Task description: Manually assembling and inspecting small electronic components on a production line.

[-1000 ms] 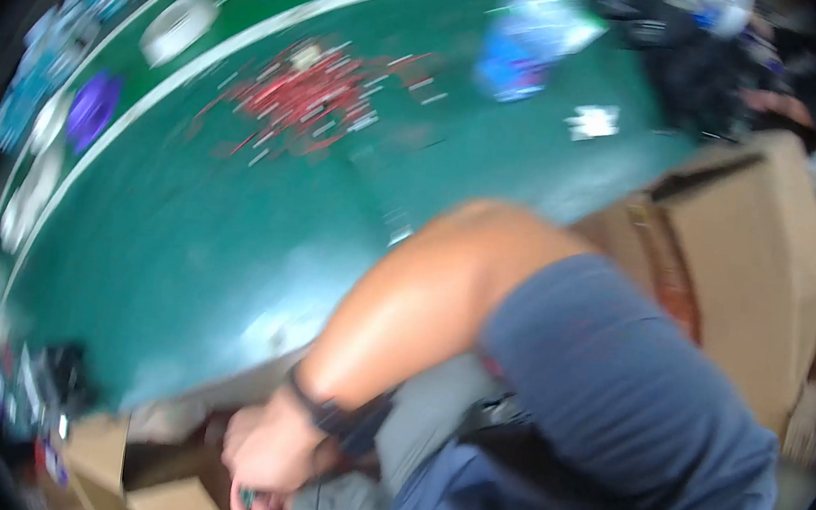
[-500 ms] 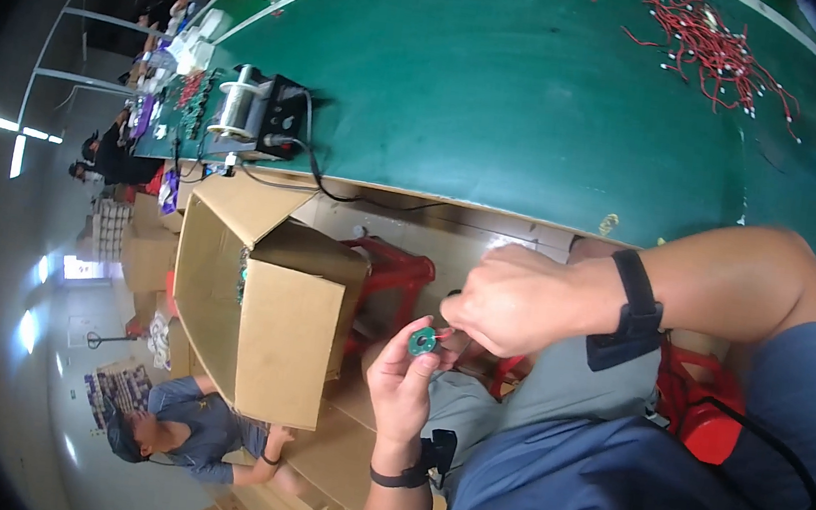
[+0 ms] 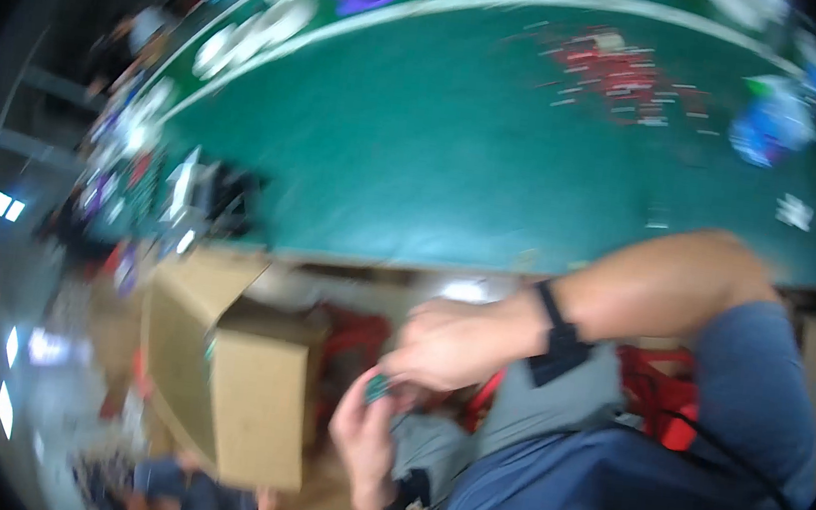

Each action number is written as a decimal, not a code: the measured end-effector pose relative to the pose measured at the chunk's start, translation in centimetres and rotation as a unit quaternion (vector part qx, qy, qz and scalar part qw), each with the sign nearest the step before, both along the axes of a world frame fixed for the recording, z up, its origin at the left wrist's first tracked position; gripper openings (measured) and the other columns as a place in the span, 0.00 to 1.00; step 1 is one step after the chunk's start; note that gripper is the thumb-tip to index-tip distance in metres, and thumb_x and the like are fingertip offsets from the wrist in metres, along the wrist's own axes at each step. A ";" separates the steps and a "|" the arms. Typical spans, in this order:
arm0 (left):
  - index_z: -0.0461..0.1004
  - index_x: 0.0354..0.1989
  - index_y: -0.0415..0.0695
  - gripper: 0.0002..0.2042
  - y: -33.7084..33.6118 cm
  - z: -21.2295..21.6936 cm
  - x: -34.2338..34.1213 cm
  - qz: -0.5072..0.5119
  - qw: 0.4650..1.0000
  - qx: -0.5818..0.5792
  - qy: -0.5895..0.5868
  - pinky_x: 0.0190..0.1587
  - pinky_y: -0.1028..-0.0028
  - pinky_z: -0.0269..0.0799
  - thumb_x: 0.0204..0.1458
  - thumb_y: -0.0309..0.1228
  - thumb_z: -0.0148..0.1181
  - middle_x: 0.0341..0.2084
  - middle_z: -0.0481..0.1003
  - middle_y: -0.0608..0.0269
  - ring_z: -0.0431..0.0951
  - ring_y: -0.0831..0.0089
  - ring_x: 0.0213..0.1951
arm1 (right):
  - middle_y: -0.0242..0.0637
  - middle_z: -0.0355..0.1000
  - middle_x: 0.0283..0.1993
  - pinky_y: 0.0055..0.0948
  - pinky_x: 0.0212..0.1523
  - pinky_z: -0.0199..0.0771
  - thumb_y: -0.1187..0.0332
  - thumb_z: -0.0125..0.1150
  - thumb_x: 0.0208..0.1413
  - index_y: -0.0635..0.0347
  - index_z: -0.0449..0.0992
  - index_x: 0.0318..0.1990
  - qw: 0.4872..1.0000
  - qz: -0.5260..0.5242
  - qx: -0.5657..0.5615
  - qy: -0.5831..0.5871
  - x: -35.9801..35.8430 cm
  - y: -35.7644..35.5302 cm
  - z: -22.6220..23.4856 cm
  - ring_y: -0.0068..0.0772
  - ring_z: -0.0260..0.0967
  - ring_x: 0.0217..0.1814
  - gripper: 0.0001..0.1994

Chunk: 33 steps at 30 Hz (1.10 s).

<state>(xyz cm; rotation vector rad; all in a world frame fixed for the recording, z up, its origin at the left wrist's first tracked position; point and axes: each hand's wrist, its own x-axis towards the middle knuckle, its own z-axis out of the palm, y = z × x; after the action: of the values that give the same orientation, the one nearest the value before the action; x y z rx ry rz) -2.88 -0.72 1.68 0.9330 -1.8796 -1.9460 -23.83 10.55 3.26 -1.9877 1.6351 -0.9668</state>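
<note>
My left hand is closed in a pinch on a small round green circuit board, held up beside the cardboard box. Just above and to the right, my right hand is closed, its fingertips close against the board. Whatever it grips is hidden by the fingers and motion blur. Both hands are over my lap, on the near side of the green table.
An open cardboard box stands left of my hands. Red wires lie in a heap on the table, near a plastic bottle. At the table's left sits a dark device with a spool. Another person is at lower left.
The whole view has shifted and blurred, so the table and box appear lower. My right hand's fingertips now overlap the board's edge; the red wires seen at the board earlier are hidden.
</note>
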 end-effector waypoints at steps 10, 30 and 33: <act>0.71 0.52 0.28 0.15 1.1 4.2 1.0 -0.216 0.976 0.032 0.004 0.42 0.74 0.70 0.61 0.24 0.49 0.40 0.75 0.53 0.74 0.69 0.39 | 0.41 0.74 0.20 0.46 0.20 0.70 0.51 0.54 0.57 0.52 0.78 0.21 0.960 -0.075 -0.186 0.196 4.8 1.8 0.5 0.52 0.73 0.21 0.18; 0.73 0.55 0.32 0.15 -3.1 2.7 4.1 -0.329 0.943 -0.055 0.008 0.40 0.78 0.71 0.64 0.26 0.49 0.36 0.78 0.60 0.75 0.76 0.35 | 0.45 0.77 0.22 0.47 0.25 0.76 0.50 0.57 0.51 0.54 0.81 0.22 0.943 -0.276 -0.138 0.127 14.2 7.0 4.4 0.51 0.77 0.26 0.18; 0.72 0.55 0.32 0.16 -3.2 3.8 5.0 -0.338 0.938 -0.080 -0.008 0.39 0.77 0.71 0.62 0.28 0.50 0.36 0.78 0.58 0.75 0.75 0.35 | 0.45 0.78 0.25 0.47 0.27 0.76 0.53 0.55 0.54 0.54 0.81 0.26 0.946 -0.295 -0.038 0.131 11.5 6.1 3.0 0.51 0.77 0.29 0.16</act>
<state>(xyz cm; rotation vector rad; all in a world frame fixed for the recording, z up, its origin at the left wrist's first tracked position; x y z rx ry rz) 2.07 -3.94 5.44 0.2533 -2.5572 -2.0617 -12.35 16.67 6.28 -1.7541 2.4634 -0.9953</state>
